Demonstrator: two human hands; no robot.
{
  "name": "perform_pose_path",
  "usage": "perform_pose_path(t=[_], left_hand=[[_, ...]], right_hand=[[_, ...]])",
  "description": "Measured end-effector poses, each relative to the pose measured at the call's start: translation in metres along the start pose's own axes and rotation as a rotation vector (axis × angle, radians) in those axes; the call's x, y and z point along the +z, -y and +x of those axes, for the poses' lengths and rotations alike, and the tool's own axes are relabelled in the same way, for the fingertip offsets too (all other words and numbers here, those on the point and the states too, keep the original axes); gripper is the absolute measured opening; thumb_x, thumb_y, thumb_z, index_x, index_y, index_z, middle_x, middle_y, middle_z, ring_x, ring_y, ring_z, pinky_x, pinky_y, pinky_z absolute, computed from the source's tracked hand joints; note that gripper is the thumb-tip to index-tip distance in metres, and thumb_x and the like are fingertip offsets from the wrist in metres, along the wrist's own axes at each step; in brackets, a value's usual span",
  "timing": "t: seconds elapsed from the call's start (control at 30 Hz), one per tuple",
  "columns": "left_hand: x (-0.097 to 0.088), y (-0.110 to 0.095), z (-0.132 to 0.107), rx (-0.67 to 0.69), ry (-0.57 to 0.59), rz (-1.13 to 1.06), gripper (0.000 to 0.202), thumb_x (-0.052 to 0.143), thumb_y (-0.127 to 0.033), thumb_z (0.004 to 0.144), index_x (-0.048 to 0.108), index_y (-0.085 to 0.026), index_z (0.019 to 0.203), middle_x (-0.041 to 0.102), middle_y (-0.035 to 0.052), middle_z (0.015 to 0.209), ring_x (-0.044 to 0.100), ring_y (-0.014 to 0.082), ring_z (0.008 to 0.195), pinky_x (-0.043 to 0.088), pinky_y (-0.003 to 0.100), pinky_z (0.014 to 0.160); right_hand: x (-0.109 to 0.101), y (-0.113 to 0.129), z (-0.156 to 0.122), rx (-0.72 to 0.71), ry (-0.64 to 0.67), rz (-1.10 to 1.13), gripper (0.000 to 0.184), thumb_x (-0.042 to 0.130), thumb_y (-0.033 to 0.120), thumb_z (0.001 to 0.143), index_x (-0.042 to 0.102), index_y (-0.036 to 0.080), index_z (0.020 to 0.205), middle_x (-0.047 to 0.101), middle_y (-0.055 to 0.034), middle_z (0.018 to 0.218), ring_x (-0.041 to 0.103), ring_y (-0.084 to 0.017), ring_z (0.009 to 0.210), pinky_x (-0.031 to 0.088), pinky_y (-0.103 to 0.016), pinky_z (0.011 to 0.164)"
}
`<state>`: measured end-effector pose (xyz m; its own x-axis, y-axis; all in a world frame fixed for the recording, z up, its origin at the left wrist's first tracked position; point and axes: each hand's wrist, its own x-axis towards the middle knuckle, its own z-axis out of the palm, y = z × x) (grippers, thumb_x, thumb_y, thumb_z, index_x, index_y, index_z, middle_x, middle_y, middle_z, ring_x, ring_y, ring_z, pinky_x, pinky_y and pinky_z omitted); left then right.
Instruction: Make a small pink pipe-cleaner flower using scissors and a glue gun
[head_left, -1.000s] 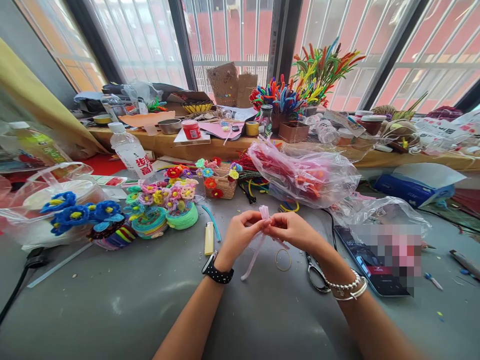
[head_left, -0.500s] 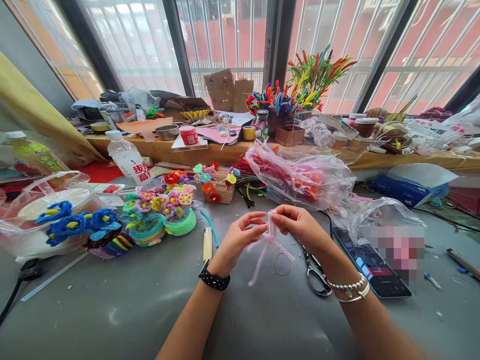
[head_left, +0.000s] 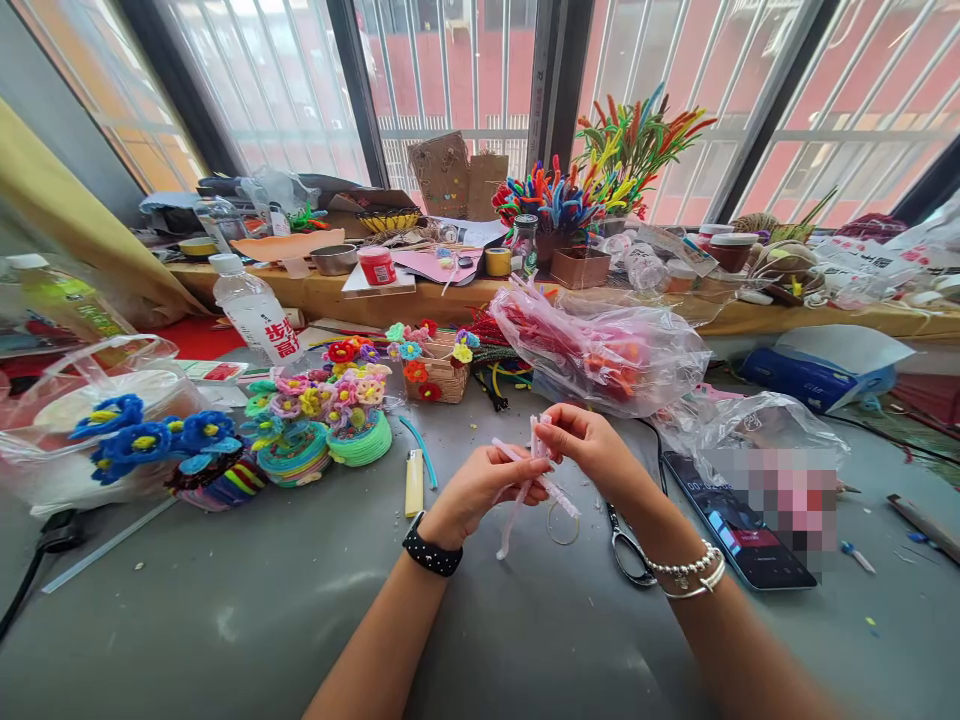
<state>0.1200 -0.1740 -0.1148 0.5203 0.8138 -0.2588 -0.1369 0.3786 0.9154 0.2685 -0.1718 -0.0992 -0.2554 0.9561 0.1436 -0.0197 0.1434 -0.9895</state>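
Observation:
Pale pink pipe cleaners [head_left: 513, 522] are bunched between my two hands above the grey table, with loose ends sticking out to the left and downward. My left hand [head_left: 487, 485], with a dark dotted band at the wrist, pinches them where they cross. The fingertips of my right hand [head_left: 581, 440] are closed on their upper folded part. Below the hands a thin ring [head_left: 562, 524] lies on the table. Scissors [head_left: 630, 553] rest under my right wrist, partly hidden by it. A pale yellow lighter [head_left: 414, 484] and a blue pipe cleaner piece [head_left: 420, 450] lie left of my left hand.
Pots of fuzzy flowers [head_left: 360, 430] and blue flowers [head_left: 150, 445] stand at left, near a water bottle [head_left: 259, 310]. A plastic bag of red and orange stems [head_left: 600, 350] lies behind my hands. A phone [head_left: 739, 530] sits at right. Craft supplies crowd the ledge [head_left: 450, 290].
My left hand has moved right and closed around the crossing of the pink pipe cleaners. My right hand stays at their top, and one loose end now points up to the left.

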Motion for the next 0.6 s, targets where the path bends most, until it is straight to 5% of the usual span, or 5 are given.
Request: perform_pose_path(t=[0.6], left_hand=[[0.006,0.0,-0.002,0.187,-0.095,-0.059,0.019,0.066,-0.03,0.062,0.067,-0.011,0.065,0.06,0.0012,0.052,0.051,0.0075,0.046,0.042,0.02,0.052]], right_hand=[[0.006,-0.018,0.005,0.031,-0.043,0.275,0.03,0.058,0.042,0.071,0.044,0.017,0.061,0.044,0.0066,0.048,0.035,-0.005,0.044,0.025,-0.02,0.045]])
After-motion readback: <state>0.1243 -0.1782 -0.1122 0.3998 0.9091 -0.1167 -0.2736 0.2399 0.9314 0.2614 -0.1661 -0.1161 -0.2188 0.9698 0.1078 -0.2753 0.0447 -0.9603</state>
